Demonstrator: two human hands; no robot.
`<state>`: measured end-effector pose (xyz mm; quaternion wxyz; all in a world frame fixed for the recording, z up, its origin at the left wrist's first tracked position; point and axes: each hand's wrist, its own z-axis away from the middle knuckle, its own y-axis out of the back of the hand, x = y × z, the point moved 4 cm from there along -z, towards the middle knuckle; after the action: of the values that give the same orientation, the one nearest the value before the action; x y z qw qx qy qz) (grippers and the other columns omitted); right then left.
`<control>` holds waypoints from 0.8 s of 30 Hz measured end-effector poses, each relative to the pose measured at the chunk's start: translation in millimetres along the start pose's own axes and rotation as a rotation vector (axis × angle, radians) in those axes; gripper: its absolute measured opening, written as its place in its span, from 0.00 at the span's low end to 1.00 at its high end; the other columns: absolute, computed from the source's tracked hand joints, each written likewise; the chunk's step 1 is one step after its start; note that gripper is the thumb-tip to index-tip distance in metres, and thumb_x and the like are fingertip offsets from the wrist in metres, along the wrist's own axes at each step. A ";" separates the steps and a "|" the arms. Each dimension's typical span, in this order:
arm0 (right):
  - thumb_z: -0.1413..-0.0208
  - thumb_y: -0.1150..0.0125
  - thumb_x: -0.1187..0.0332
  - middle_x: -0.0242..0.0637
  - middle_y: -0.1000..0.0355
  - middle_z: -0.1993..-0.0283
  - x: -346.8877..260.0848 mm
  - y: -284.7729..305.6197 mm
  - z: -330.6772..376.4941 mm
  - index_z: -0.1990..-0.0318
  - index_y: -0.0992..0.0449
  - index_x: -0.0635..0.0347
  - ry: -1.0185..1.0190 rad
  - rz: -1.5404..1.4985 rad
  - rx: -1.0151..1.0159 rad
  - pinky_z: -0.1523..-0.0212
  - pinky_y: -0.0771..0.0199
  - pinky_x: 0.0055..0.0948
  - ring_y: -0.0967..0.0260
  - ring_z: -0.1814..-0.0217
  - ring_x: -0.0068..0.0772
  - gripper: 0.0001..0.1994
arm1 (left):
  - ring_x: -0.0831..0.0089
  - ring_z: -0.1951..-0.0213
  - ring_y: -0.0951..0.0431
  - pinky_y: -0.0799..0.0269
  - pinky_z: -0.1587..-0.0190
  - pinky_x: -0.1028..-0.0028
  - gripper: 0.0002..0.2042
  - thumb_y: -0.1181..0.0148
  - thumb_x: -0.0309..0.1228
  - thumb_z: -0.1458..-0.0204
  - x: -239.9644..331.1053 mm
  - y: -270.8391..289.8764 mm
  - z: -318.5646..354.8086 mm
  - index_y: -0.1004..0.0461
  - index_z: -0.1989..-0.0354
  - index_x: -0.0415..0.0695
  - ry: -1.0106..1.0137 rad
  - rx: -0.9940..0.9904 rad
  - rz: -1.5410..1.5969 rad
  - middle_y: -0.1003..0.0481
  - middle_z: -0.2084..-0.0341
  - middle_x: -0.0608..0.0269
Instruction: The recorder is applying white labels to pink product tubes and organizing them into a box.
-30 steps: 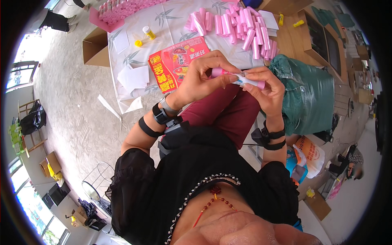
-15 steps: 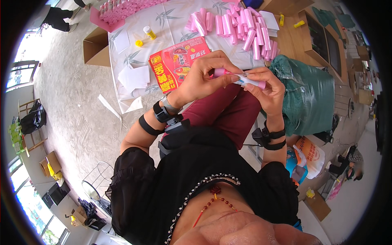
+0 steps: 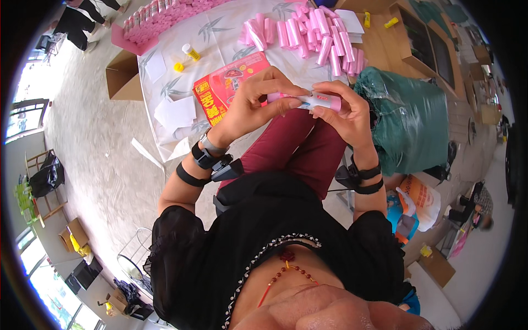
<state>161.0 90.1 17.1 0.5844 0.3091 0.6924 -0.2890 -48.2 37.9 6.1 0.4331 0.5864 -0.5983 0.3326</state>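
- Left hand (image 3: 254, 102) pinches the left part of a pink roll (image 3: 324, 101)
- Right hand (image 3: 353, 114) grips its right part
- Piled rolls (image 3: 323, 38) lie on the tablecloth (image 3: 179, 39)

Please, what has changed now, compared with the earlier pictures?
The whole view shifted, so things on the table appear farther left. The right hand seems opened wider around the pink roll, showing a red mark on its label. Both hands keep holding it; the left hand, red carton and heap of pink rolls look otherwise unchanged.
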 end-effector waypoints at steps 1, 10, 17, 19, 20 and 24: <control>0.42 0.33 0.82 0.39 0.26 0.50 0.1 0.5 -0.1 0.44 0.23 0.69 0.009 0.017 -0.025 0.50 0.19 0.24 0.21 0.54 0.27 0.18 | 0.72 0.58 0.23 0.25 0.57 0.74 0.13 0.28 0.25 0.47 -0.9 0.6 2.1 0.15 0.52 0.43 -0.002 -0.030 -0.021 0.20 0.60 0.63; 0.42 0.33 0.82 0.38 0.24 0.51 -0.1 -8.1 -3.7 0.47 0.22 0.68 0.036 0.024 -0.045 0.51 0.21 0.22 0.21 0.54 0.24 0.16 | 0.70 0.56 0.22 0.24 0.57 0.71 0.18 0.24 0.26 0.52 3.2 11.3 6.6 0.16 0.52 0.41 -0.092 -0.056 -0.098 0.20 0.59 0.61; 0.42 0.33 0.83 0.39 0.24 0.52 2.5 -10.1 -5.4 0.50 0.22 0.69 0.084 0.020 -0.054 0.53 0.21 0.22 0.21 0.56 0.25 0.13 | 0.72 0.60 0.22 0.27 0.57 0.71 0.15 0.22 0.26 0.54 -3.1 9.8 12.1 0.15 0.56 0.44 0.007 0.070 0.012 0.18 0.63 0.65; 0.41 0.34 0.83 0.39 0.24 0.52 2.1 -12.5 -6.1 0.50 0.22 0.69 0.099 0.010 -0.052 0.54 0.20 0.22 0.21 0.56 0.25 0.12 | 0.73 0.61 0.22 0.27 0.58 0.72 0.15 0.22 0.26 0.54 -2.8 10.0 13.3 0.15 0.56 0.44 0.008 0.081 0.020 0.18 0.64 0.65; 0.41 0.35 0.84 0.40 0.24 0.52 1.7 -13.2 -6.2 0.50 0.22 0.69 0.113 -0.001 -0.048 0.54 0.20 0.23 0.21 0.56 0.25 0.12 | 0.73 0.61 0.22 0.27 0.58 0.72 0.15 0.22 0.26 0.54 -2.8 10.2 13.8 0.15 0.57 0.44 0.010 0.090 0.028 0.18 0.64 0.65; 0.41 0.35 0.84 0.41 0.24 0.51 1.9 -12.6 -6.3 0.50 0.21 0.69 0.111 0.001 -0.057 0.54 0.20 0.23 0.21 0.57 0.26 0.12 | 0.74 0.62 0.22 0.27 0.59 0.73 0.14 0.22 0.26 0.54 -3.6 9.7 13.2 0.15 0.57 0.43 -0.011 0.093 0.007 0.18 0.65 0.64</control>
<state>147.2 86.9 16.7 0.5536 0.3085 0.7316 -0.2513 -59.8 28.3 -1.5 0.4007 0.6059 -0.5865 0.3582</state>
